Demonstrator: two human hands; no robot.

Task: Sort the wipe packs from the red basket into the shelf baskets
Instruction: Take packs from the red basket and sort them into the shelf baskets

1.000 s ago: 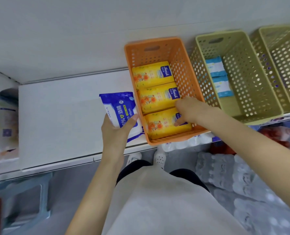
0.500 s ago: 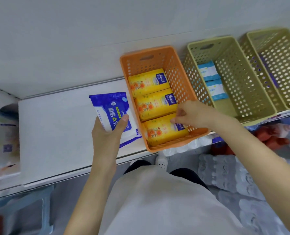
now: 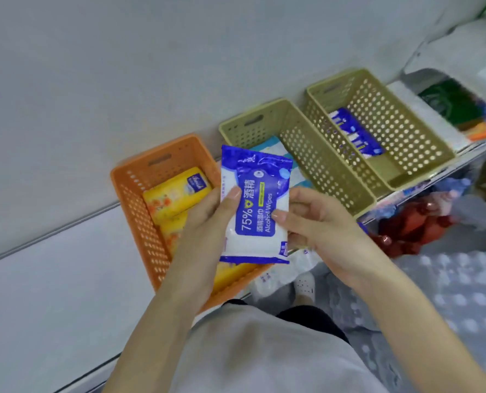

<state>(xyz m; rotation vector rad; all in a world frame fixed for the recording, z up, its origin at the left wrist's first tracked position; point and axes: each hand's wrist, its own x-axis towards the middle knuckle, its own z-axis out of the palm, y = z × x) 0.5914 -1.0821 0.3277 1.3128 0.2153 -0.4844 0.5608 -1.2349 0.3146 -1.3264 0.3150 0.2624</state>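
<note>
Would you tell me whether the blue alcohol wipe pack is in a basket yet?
Out; the left hand and right hand hold the pack aloft.

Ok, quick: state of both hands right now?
Left hand: holds the blue alcohol wipes pack, thumb on its front.
Right hand: pinches the same pack at its right edge.

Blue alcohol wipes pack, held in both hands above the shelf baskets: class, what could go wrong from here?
1. Wrong basket: the alcohol wipes pack hovers in front of the orange basket of yellow packs, while similar-looking blue packs lie in the far olive basket.
2. Slip: the left hand and right hand pinch it by its sides, so it might drop in a hand-over.
</note>
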